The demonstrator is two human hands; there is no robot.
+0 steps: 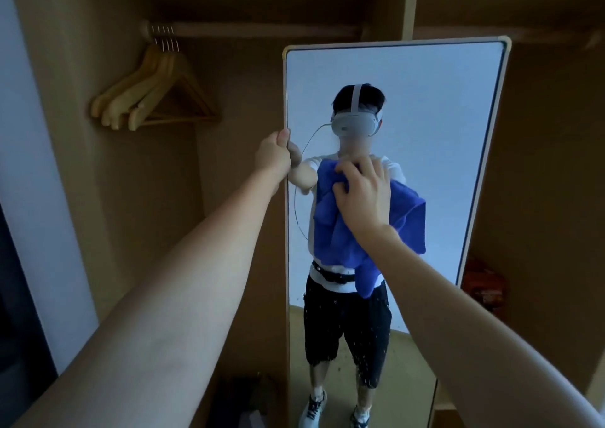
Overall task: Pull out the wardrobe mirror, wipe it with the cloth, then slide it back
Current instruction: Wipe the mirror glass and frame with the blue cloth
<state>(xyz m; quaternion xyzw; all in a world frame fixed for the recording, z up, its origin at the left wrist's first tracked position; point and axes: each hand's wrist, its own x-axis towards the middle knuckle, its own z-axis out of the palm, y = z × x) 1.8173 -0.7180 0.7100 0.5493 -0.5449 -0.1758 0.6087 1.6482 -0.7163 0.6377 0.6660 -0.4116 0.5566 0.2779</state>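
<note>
1. The mirror [442, 133] is already out of the wardrobe [98, 198] and stands in front of it, so the pulling step looks done.
2. The left hand [273, 156] holds the mirror's left edge, about halfway up, with its fingers curled round the frame.
3. The right hand [363, 192] presses the blue cloth [330, 231] on the middle of the glass, with its fingers bunched into it. The cloth hangs down below the hand.
4. Many small spots [366, 355] show on the lower part of the glass, so the wiping looks only part done.
5. Still left: wipe the rest, then slide the mirror back in.
</note>
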